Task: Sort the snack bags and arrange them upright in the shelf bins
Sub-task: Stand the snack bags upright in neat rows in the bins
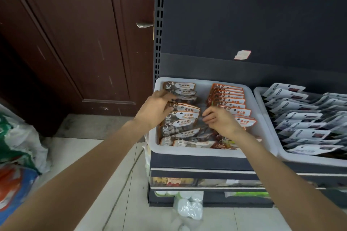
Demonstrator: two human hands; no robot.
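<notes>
The left hand (156,108) is reaching into the white bin (199,151), its curled fingers (165,94) gripping the brown candy bags (183,116) standing in the left row. The right hand (222,121), fingers loosely bent, is touching the orange bags (231,102) alongside.

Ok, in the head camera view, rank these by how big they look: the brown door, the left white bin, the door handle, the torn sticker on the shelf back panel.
1. brown door
2. left white bin
3 and 4. door handle and torn sticker look alike; no ranking.
</notes>
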